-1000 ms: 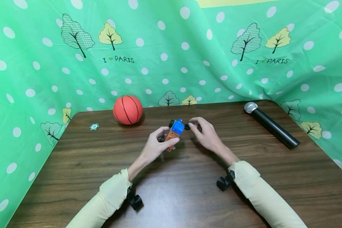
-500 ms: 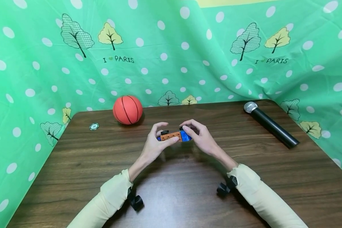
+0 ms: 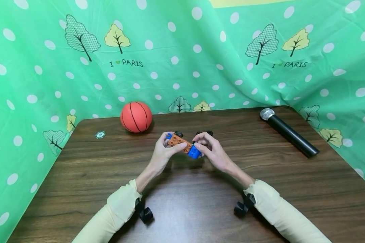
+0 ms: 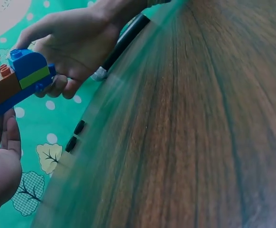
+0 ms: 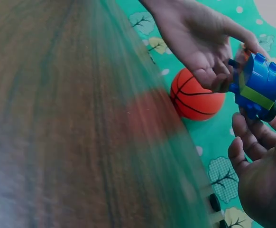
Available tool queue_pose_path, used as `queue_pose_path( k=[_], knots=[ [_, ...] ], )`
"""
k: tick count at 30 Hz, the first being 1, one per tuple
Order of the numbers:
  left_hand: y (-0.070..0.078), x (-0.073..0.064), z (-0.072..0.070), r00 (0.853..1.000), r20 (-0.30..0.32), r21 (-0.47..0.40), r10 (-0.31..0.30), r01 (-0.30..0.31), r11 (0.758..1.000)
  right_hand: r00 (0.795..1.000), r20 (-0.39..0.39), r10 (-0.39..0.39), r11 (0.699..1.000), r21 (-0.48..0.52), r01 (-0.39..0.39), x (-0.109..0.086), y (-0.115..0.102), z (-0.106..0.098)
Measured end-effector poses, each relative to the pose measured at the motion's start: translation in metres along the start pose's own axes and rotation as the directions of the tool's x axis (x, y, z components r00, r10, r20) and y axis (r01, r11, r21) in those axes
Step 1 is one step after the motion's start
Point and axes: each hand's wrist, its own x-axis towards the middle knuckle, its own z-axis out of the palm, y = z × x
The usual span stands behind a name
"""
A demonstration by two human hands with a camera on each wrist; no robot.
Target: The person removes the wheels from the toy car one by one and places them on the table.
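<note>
A toy car [image 3: 174, 139] built of orange and blue blocks is held up between both hands in the head view. My left hand [image 3: 162, 152] grips its orange middle, thumb on top. At the blue front end [image 3: 195, 152], my right hand [image 3: 215, 152] pinches the car with thumb and fingers beside a wheel they mostly hide. A second black wheel [image 3: 178, 133] shows on the car's far side. The left wrist view shows a green stripe [image 4: 34, 77] under the rounded blue front; in the right wrist view a wheel [image 5: 271, 113] sits below that front.
Two loose black wheels [image 3: 210, 133] lie on the table [image 3: 188, 206] just beyond my right hand. A red ball [image 3: 136, 117] with black lines and a round chip [image 3: 100, 135] are at the back left. To the right lies a microphone [image 3: 289, 132].
The car has swung round in my left hand, its blue front now pointing right and toward me. My right hand has come in from beside it and taken hold of that end.
</note>
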Motion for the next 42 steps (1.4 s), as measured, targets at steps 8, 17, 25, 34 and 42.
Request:
queue_pose_path(
  k=[8,17,25,34,42],
  knots=[
    [-0.001,0.000,0.001,1.000,-0.001,-0.045,0.014,-0.014,0.999,0.999,0.031,0.014,1.000,-0.002,-0.014,-0.005,0.001,0.011],
    [0.000,0.001,0.004,0.998,-0.018,0.012,0.065,-0.065,0.998,0.997,0.071,0.040,0.998,-0.043,-0.037,-0.011,0.000,0.023],
    [0.001,0.000,0.004,0.997,-0.017,0.141,0.077,-0.074,0.987,0.996,0.078,0.033,0.993,-0.118,-0.024,-0.012,0.000,0.028],
    [0.003,-0.002,0.001,0.998,0.023,0.209,0.056,-0.059,0.976,0.996,0.069,-0.062,0.980,-0.184,0.074,-0.013,0.004,0.027],
    [0.004,-0.003,0.000,0.996,0.081,0.231,0.020,-0.038,0.972,0.987,-0.120,-0.106,0.976,-0.203,0.080,-0.009,0.006,0.028]
  ],
)
